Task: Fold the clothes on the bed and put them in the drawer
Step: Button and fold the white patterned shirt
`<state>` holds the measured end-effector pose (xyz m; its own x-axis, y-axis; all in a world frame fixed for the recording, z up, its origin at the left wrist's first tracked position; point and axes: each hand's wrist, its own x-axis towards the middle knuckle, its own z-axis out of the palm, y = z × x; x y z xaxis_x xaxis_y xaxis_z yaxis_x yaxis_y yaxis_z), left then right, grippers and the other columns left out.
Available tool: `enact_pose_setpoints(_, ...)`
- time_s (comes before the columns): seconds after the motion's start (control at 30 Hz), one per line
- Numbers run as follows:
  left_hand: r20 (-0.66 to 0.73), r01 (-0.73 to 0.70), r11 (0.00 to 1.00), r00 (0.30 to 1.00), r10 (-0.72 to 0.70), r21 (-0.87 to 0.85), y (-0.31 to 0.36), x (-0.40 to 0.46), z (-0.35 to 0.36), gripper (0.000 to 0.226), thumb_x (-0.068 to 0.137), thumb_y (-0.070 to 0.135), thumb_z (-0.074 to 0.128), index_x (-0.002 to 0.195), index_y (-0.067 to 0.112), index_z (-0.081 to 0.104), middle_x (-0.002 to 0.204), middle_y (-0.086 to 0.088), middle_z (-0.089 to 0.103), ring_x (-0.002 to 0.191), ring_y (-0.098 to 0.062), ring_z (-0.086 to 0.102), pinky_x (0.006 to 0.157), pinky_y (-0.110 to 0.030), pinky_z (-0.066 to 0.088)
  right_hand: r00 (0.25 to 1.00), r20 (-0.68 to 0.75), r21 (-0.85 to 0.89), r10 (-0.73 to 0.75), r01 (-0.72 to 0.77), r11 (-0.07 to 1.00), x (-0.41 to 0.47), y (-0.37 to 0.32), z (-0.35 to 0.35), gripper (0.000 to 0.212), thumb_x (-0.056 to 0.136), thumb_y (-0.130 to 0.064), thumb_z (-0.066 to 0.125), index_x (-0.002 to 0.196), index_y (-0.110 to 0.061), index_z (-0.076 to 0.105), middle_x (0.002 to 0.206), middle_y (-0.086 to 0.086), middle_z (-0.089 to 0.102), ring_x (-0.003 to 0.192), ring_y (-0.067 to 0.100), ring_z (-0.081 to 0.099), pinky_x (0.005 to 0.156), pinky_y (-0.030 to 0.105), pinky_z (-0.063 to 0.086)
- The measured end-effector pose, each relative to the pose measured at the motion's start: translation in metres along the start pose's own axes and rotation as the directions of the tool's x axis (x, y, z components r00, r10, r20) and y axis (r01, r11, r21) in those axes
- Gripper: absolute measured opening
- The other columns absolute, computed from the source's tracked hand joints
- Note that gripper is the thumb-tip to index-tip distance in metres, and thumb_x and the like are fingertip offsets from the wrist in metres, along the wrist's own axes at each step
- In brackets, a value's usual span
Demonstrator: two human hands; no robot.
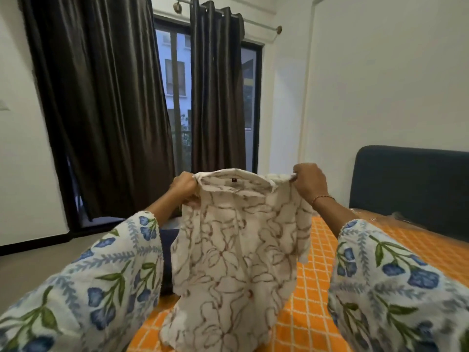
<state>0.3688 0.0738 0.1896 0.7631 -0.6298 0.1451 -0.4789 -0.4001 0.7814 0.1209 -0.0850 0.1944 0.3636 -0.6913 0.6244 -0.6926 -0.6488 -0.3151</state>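
Neck label inside collar of white shirt (236, 240): small dark tag, writing too small to read. Left hand (184, 186) pinches the shirt's left shoulder, fingers curled on the cloth. Right hand (308, 182) pinches the right shoulder likewise. Shirt hangs upright between both hands, brown floral line print, hem over the bed (317, 301) with orange checked sheet.

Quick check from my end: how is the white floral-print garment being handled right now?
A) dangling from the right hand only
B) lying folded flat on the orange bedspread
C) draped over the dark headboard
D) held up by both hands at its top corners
D: the left hand and right hand each pinch a top corner of the garment, which hangs down over the orange bedspread.
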Motion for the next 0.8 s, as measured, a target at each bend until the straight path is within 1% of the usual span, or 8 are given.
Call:
enact_pose_setpoints(0.13, -0.246, -0.005, 1.0, 0.969, -0.001, -0.024, 0.025, 0.005, 0.007, 0.028, 0.097, 0.018, 0.04, 0.11, 0.004, 0.061, 0.117, -0.015, 0.06, 0.104, -0.035, 0.058, 0.078, -0.038, 0.045, 0.982, -0.141, 0.046, 0.128, -0.122, 0.991, 0.009, -0.001, -0.012, 0.025, 0.092, 0.0, 0.035, 0.112, 0.004, 0.05, 0.105, 0.027, 0.06, 0.094, 0.043, 0.057, 0.068, 0.037, 0.038)
enact_pose_setpoints(0.2, -0.186, 0.025, 0.96, 0.979, -0.079, -0.28, 0.046, 0.009, 0.007, 0.033, 0.102, 0.022, 0.033, 0.119, 0.004, 0.054, 0.117, -0.021, 0.061, 0.105, -0.035, 0.06, 0.082, -0.039, 0.053, 0.967, -0.144, 0.173, 0.211, -0.185, 0.967, 0.022, -0.004, -0.018, 0.036, 0.095, -0.003, 0.03, 0.129, 0.0, 0.042, 0.113, 0.026, 0.058, 0.102, 0.043, 0.055, 0.077, 0.041, 0.043)
enact_pose_setpoints(0.27, 0.032, 0.125, 0.903, 0.992, -0.123, -0.411, 0.066, 0.007, 0.007, 0.022, 0.102, 0.017, 0.037, 0.116, 0.009, 0.053, 0.093, -0.024, 0.068, 0.077, -0.03, 0.068, 0.06, -0.036, 0.059, 0.965, -0.079, 0.225, 0.251, -0.228, 0.947, 0.037, 0.0, -0.025, 0.042, 0.095, -0.005, 0.031, 0.135, -0.009, 0.043, 0.123, 0.023, 0.056, 0.111, 0.042, 0.053, 0.089, 0.042, 0.043)
enact_pose_setpoints(0.37, -0.027, 0.046, 0.997, 0.999, -0.044, 0.054, 0.07, 0.019, 0.018, 0.069, 0.095, 0.015, 0.05, 0.15, 0.003, 0.01, 0.13, -0.023, 0.052, 0.103, -0.033, 0.061, 0.082, -0.038, 0.055, 0.967, 0.031, 0.053, 0.253, -0.255, 0.966, 0.04, 0.014, -0.033, 0.037, 0.094, -0.008, 0.036, 0.126, -0.01, 0.054, 0.129, 0.022, 0.051, 0.112, 0.041, 0.052, 0.088, 0.038, 0.043)
enact_pose_setpoints(0.47, -0.112, -0.022, 0.877, 0.99, 0.086, 0.481, 0.067, 0.022, 0.029, 0.077, 0.098, 0.028, 0.044, 0.149, -0.003, -0.005, 0.143, -0.02, 0.041, 0.126, -0.033, 0.047, 0.099, -0.039, 0.04, 0.96, 0.036, -0.209, 0.278, -0.265, 0.941, 0.03, 0.024, -0.028, 0.035, 0.095, -0.013, 0.04, 0.127, -0.008, 0.053, 0.131, 0.022, 0.045, 0.11, 0.039, 0.053, 0.088, 0.037, 0.043)
enact_pose_setpoints(0.57, 0.21, -0.023, 0.976, 0.978, -0.023, 0.216, 0.063, 0.034, 0.043, 0.053, 0.093, 0.012, 0.055, 0.14, -0.003, 0.037, 0.134, -0.024, 0.051, 0.117, -0.036, 0.055, 0.097, -0.044, 0.048, 0.928, 0.036, -0.24, 0.37, -0.352, 0.905, 0.027, 0.033, -0.016, 0.035, 0.095, -0.014, 0.042, 0.127, -0.006, 0.055, 0.129, 0.02, 0.05, 0.116, 0.035, 0.051, 0.088, 0.036, 0.043)
enact_pose_setpoints(0.67, 0.462, 0.148, 0.971, 0.886, -0.046, -0.187, 0.054, 0.032, 0.055, 0.03, 0.096, 0.005, 0.043, 0.122, -0.006, 0.053, 0.103, -0.028, 0.067, 0.085, -0.035, 0.07, 0.066, -0.043, 0.06, 0.874, 0.007, -0.165, 0.485, -0.478, 0.863, 0.028, 0.044, -0.006, 0.036, 0.096, -0.013, 0.044, 0.129, -0.001, 0.05, 0.134, 0.02, 0.044, 0.12, 0.035, 0.048, 0.09, 0.036, 0.042)
enact_pose_setpoints(0.8, 0.622, 0.32, 0.841, 0.783, 0.026, -0.437, 0.038, 0.042, 0.082, 0.041, 0.103, 0.027, 0.034, 0.119, -0.004, 0.056, 0.092, -0.027, 0.069, 0.075, -0.034, 0.071, 0.061, -0.04, 0.06, 0.766, 0.335, 0.073, 0.548, -0.601, 0.796, 0.04, 0.057, 0.011, 0.019, 0.095, -0.007, 0.042, 0.093, -0.003, 0.061, 0.089, 0.015, 0.063, 0.073, 0.026, 0.064, 0.055, 0.027, 0.045)
